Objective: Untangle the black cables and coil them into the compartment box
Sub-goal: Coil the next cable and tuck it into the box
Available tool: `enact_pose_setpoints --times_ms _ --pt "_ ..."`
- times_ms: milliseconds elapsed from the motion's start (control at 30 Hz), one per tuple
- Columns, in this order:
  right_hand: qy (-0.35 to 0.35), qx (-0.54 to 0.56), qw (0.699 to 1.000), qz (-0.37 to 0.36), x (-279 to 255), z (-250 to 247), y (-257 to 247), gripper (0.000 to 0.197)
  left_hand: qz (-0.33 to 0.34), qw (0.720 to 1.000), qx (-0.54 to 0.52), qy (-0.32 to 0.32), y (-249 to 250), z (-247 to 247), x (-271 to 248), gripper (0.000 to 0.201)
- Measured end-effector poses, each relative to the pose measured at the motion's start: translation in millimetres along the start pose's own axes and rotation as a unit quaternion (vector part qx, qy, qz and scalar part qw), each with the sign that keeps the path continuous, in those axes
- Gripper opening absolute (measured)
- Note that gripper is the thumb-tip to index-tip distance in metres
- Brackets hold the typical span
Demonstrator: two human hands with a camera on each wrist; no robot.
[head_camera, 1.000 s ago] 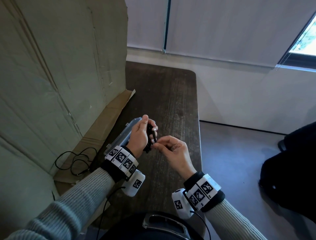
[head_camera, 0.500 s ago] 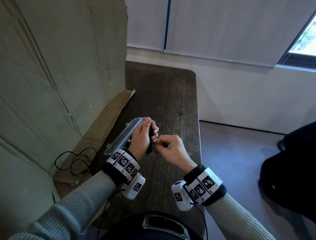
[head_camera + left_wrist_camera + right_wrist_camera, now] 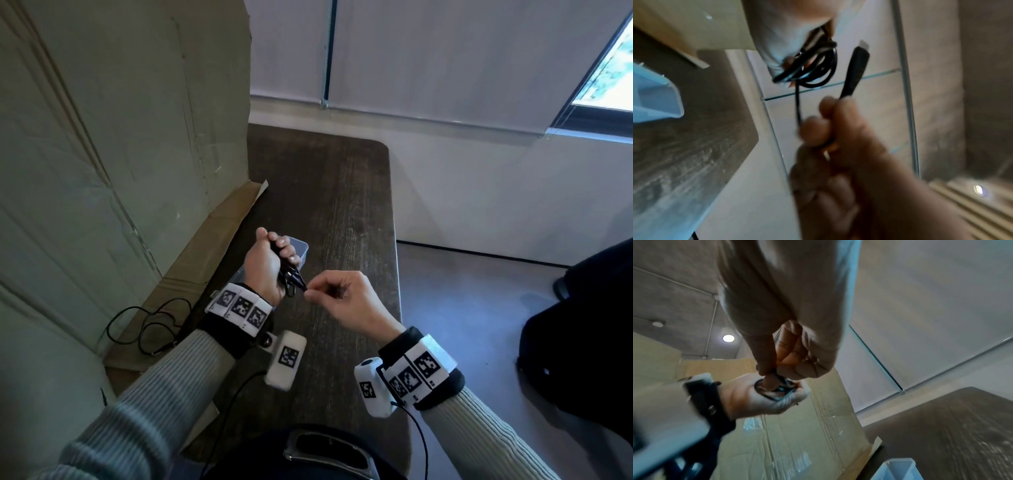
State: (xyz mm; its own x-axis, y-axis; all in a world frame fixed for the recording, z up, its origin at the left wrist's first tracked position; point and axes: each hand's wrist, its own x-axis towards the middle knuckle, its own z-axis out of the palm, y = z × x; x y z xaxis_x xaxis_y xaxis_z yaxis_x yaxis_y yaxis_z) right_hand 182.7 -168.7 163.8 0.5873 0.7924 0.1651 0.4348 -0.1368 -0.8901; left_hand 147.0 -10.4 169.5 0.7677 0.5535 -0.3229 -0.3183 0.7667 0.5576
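Observation:
My left hand [image 3: 270,263] grips a small coil of black cable [image 3: 289,279] above the dark table, its loops showing under the palm in the left wrist view as the coil [image 3: 813,68]. My right hand [image 3: 337,301] pinches the free end of that cable, and the plug [image 3: 856,69] sticks up past its fingertips. The clear compartment box [image 3: 301,250] lies on the table just behind my left hand, mostly hidden by it. A second black cable [image 3: 147,325] lies loose on the cardboard flap at the left.
A tall cardboard sheet [image 3: 120,137] stands along the table's left side, its flap [image 3: 205,246] lying on the table. The dark wooden table [image 3: 325,192] stretches away beyond the hands. A black bag [image 3: 582,335] sits on the floor at the right.
Both hands were close together over the box. Now my right hand has drawn away to the right with the cable end, and my left hand has lifted and turned with the coil.

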Motion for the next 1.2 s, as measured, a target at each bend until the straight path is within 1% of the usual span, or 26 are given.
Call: enact_pose_setpoints --times_ms 67,200,267,333,400,467,567,633,700,733,767,833,933,1067,1133,1200 --pt "-0.004 0.005 1.000 -0.020 -4 3 2 0.009 0.012 1.000 0.005 0.003 3 2 1 0.043" --pt "0.005 0.017 0.999 -0.035 -7 9 0 0.008 0.112 0.985 0.125 -0.029 -4 2 -4 0.040" --pt "0.016 0.032 0.999 -0.034 -6 11 1 0.009 0.122 0.984 0.126 -0.035 -7 -3 -5 0.040" --pt "0.033 0.043 0.998 -0.043 -6 12 5 0.009 0.112 0.989 0.093 -0.020 -4 -8 -4 0.040" --pt "0.055 0.040 0.995 -0.074 -7 13 10 0.010 0.086 0.996 0.038 0.001 -1 -10 -2 0.040" --pt "0.069 0.027 0.991 -0.108 -7 16 13 0.010 0.052 0.998 -0.023 0.002 0 -10 -1 0.041" --pt "0.085 0.007 0.985 -0.151 -5 23 11 0.014 0.024 0.998 -0.062 -0.009 -3 -9 -2 0.046" --pt "0.084 -0.009 0.981 -0.174 -3 26 9 0.031 0.001 0.997 -0.081 -0.018 -6 -7 -4 0.048" --pt "0.068 -0.021 0.982 -0.174 0 25 10 0.052 -0.026 0.994 -0.100 -0.026 -5 -5 -5 0.049" --pt "0.065 -0.035 0.981 -0.177 1 25 11 0.058 -0.037 0.993 -0.108 -0.030 -5 -4 -5 0.050" --pt "0.068 -0.055 0.978 -0.187 2 24 12 0.059 -0.044 0.992 -0.115 -0.035 -5 -4 -6 0.050" --pt "0.080 -0.087 0.968 -0.222 4 24 15 0.055 -0.052 0.990 -0.121 -0.043 -5 -4 -6 0.050" --pt "0.103 -0.092 0.954 -0.267 7 24 20 0.041 -0.064 0.990 -0.104 -0.070 -6 -6 -7 0.047" --pt "0.106 -0.050 0.955 -0.273 8 19 23 0.026 -0.079 0.989 -0.056 -0.110 -10 -11 -8 0.043" --pt "0.094 -0.060 0.954 -0.277 8 17 21 0.022 -0.082 0.990 -0.052 -0.106 -13 -12 -8 0.042" --pt "0.084 -0.077 0.951 -0.288 7 17 20 0.022 -0.088 0.990 -0.060 -0.088 -13 -13 -7 0.042"
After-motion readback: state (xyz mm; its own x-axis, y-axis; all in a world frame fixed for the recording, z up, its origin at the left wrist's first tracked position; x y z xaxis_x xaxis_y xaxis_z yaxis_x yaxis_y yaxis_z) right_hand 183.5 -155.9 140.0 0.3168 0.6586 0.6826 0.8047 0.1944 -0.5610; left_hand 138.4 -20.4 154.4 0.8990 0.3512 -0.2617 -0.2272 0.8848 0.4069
